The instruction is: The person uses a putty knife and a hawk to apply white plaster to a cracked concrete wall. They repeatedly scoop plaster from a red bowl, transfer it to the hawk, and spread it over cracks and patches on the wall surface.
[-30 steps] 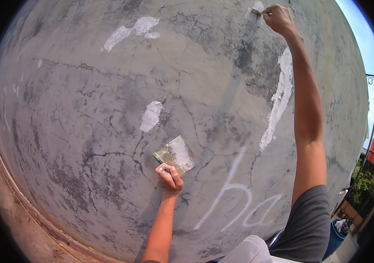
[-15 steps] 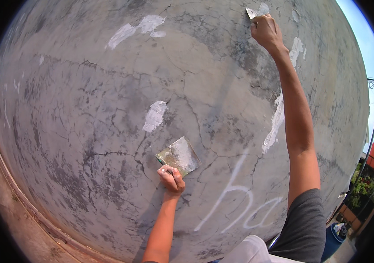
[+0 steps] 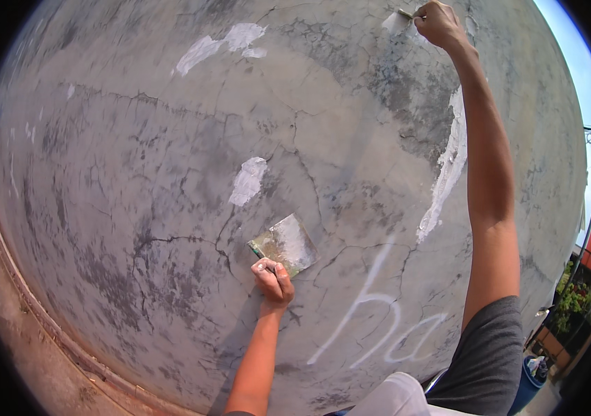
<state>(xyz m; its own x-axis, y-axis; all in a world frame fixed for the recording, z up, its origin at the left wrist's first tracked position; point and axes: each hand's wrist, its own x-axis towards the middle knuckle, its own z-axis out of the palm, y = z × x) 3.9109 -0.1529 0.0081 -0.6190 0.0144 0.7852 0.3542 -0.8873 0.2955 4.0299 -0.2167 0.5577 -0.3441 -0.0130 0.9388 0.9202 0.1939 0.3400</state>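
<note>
Two hands are gripping tools before a cracked wall [image 3: 364, 187]. At the frame's upper right, the right hand [image 3: 439, 24] is pinching a small scraper [image 3: 405, 14]; its visible edge is pointing left and slightly up from the fingers, beside a white patch [image 3: 393, 24]. Below centre, farther from that patch, the left hand [image 3: 274, 283] is clenching a square plate [image 3: 265, 245] bearing white paste [image 3: 294, 243].

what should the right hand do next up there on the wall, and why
Probably draw the scraper lightly across the white patch high on the wall: the right hand holds the tool right at that patch, while the left hand holds the square board, with white paste on it, well below.
</note>
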